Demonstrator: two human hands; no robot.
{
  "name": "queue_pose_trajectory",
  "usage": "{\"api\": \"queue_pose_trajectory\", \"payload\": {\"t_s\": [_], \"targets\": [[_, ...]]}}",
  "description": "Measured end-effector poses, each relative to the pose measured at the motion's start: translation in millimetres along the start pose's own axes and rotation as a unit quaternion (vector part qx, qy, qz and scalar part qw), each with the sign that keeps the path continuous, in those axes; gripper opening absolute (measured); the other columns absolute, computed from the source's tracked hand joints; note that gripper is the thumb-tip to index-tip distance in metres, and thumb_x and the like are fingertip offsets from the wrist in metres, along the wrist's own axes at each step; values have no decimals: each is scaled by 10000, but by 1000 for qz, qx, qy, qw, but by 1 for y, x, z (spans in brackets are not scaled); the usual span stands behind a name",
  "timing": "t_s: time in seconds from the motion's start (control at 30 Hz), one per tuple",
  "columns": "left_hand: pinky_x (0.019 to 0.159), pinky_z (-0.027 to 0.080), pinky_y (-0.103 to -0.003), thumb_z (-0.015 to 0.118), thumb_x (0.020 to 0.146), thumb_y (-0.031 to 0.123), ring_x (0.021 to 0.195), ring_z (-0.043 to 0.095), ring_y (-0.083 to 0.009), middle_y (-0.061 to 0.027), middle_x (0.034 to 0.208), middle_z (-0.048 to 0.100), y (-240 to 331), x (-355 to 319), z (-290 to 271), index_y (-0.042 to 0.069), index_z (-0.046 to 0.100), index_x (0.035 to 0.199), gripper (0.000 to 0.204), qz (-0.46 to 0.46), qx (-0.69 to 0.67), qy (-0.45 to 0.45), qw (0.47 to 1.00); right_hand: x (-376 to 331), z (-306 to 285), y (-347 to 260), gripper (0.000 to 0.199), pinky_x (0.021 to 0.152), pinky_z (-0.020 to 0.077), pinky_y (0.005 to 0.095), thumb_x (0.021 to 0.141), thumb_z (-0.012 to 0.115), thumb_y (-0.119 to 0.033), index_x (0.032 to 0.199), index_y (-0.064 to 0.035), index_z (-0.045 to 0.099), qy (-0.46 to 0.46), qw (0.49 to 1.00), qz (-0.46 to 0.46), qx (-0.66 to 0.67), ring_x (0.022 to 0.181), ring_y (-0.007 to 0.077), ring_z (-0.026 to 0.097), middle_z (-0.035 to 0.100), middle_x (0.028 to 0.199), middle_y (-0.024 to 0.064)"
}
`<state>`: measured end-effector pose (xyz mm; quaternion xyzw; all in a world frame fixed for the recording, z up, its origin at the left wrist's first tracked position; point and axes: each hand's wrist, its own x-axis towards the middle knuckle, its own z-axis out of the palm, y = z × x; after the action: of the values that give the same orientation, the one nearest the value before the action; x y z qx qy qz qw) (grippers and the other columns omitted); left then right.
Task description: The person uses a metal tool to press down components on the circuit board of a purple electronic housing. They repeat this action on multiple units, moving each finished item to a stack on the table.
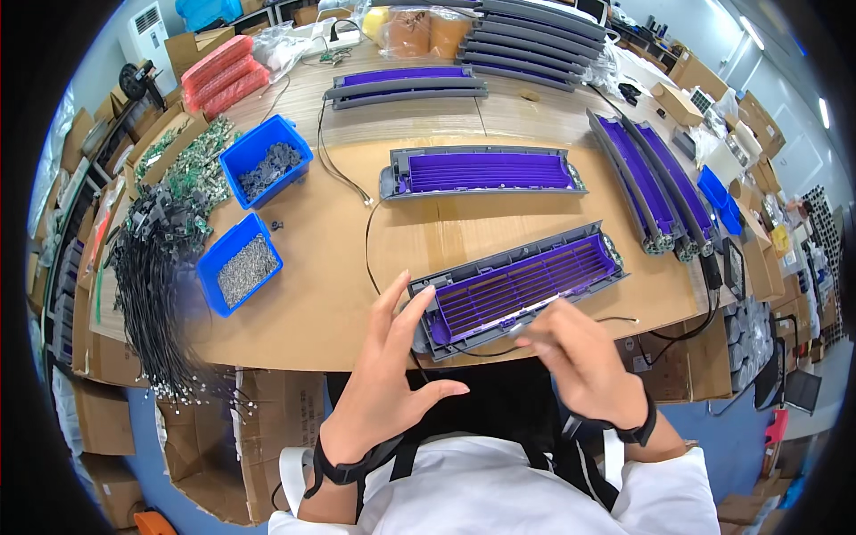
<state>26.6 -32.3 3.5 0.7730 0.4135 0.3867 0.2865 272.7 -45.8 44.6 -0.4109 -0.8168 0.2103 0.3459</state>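
In front of me a grey housing with a purple slatted insert (522, 290) lies at a slant near the table's front edge. My left hand (379, 379) is at its left end, fingers and thumb spread, the fingertips over or touching the corner. My right hand (584, 361) is closed above its near edge. A small greyish bit shows at those fingertips, too blurred to name. A thin black cable (486, 354) runs along that edge. Behind lies a second grey and purple housing (486, 172).
To the left stand a blue bin of dark small parts (290, 169) and a blue bin of small metal pieces (211, 290). Bundled black cables (152, 294) hang over the table edge. More housings lie at the right (644, 178) and far side (406, 89); others are stacked (535, 40) behind.
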Motion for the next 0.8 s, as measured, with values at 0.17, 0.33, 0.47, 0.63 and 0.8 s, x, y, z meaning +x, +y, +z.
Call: {"api": "queue_pose_trajectory", "payload": {"t_s": [0.17,0.33,0.47,0.63,0.8], "targets": [[1106,375,-456,895,656,172,1369,383,-401,-203,1516,321,-13,8,5,83,429,1433,910,-12,4,-20,1000,-2,41,-3,278,578,520,390,733,689,-7,994,-33,597,-16,992,8,-127,682,300,634,541,861,101],[1103,387,-452,883,652,89,1339,424,-377,-180,1471,366,-19,15,0,77,577,1244,666,-14,-48,-45,998,1,48,-1,288,551,504,379,708,683,27,987,-47,676,-14,995,6,-99,627,284,622,557,797,89],[1096,395,-455,883,651,86,1325,441,-358,-169,1430,386,-25,12,-1,68,651,1036,449,14,-48,-40,998,17,34,-8,276,568,494,403,704,648,45,957,-36,723,-81,993,57,-69,663,312,630,585,759,104],[1046,429,-461,882,656,89,1287,453,-369,-180,1411,364,-30,14,0,64,661,969,384,43,-39,-59,997,34,29,-2,190,633,488,452,724,612,23,876,-4,724,-140,981,129,17,746,375,638,649,786,162],[942,484,-446,870,681,100,1228,473,-387,-197,1397,368,-28,17,-3,50,659,935,335,61,-10,-68,996,45,31,4,166,642,481,470,729,581,22,839,18,704,-174,970,165,44,744,406,630,661,788,197]]}}
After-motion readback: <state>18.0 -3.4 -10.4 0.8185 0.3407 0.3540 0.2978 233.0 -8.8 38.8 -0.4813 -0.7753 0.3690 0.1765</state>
